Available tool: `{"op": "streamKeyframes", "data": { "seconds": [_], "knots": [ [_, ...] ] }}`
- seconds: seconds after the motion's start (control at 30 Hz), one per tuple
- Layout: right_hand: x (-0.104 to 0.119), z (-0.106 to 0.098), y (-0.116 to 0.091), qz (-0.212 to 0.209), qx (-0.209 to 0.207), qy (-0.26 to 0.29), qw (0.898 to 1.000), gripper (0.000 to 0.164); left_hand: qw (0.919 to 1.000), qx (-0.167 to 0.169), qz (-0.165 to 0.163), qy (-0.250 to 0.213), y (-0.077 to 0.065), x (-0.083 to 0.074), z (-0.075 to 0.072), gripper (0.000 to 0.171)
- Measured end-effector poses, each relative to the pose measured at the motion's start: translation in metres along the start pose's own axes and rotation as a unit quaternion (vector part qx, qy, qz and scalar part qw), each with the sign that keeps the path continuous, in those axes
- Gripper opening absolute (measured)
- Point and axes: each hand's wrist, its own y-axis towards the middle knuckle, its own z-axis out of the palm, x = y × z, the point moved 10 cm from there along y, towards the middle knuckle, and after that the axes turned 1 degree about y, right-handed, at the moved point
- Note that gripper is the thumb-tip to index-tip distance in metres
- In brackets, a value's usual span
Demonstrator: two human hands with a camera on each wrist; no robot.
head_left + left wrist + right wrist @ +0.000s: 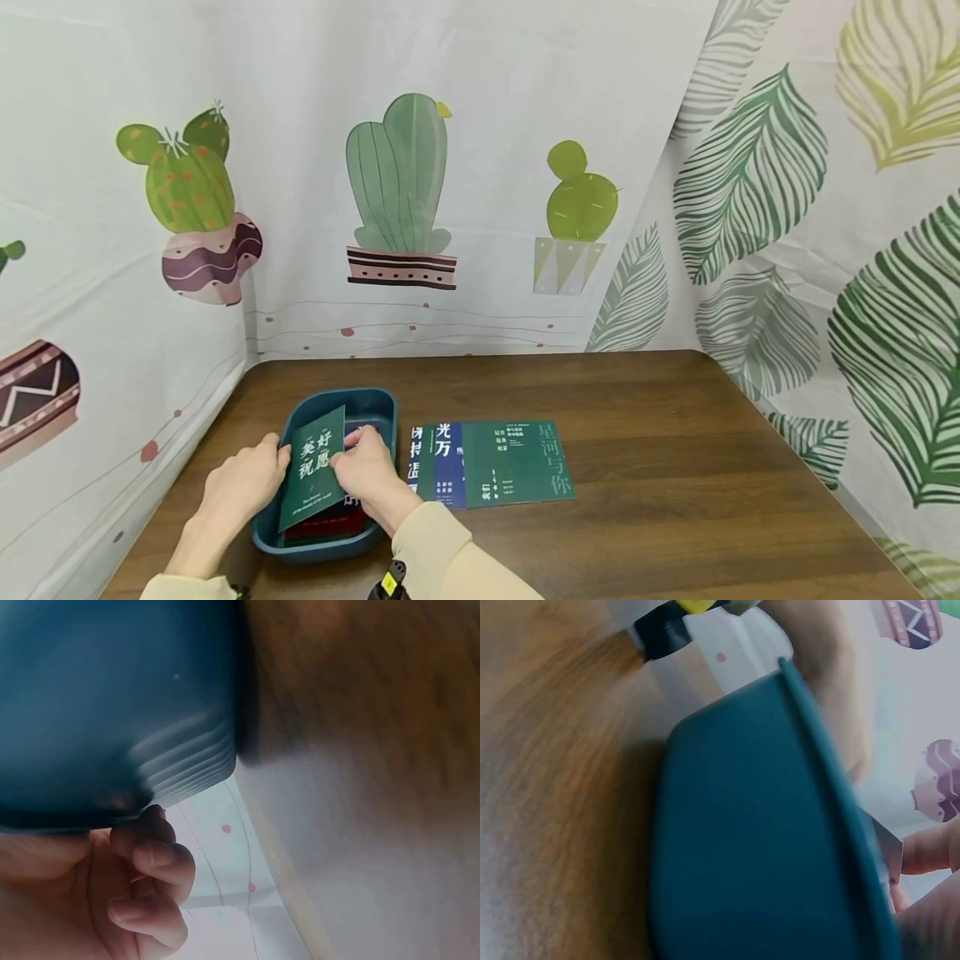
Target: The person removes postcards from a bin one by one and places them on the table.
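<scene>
A dark green card with white Chinese lettering stands tilted in the blue plastic basket. My right hand reaches over the basket's right side and pinches the card's right edge. Its fingertips and a corner of the card show past the rim in the right wrist view. At the left rim, my left hand grips the basket, close beside the card's left edge. In the left wrist view its curled fingers lie outside the basket wall; the thumb is hidden. A red card lies lower in the basket.
Right of the basket, several overlapping green, blue and white cards lie in a row on the brown wooden table. Behind and beside the table hangs a white curtain printed with cacti and leaves.
</scene>
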Motion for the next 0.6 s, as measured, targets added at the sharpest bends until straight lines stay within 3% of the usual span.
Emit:
{"op": "streamKeyframes", "data": {
  "seconds": [0.37, 0.6],
  "knots": [
    [0.018, -0.025, 0.001, -0.006, -0.007, 0.112, 0.994, 0.017, 0.9999, -0.002, -0.003, 0.010, 0.001, 0.001, -0.001, 0.037],
    [0.024, -0.053, 0.002, -0.029, 0.003, 0.182, 0.983, 0.026, 0.9999, 0.003, -0.001, 0.011, 0.003, 0.001, 0.002, 0.037]
  ]
}}
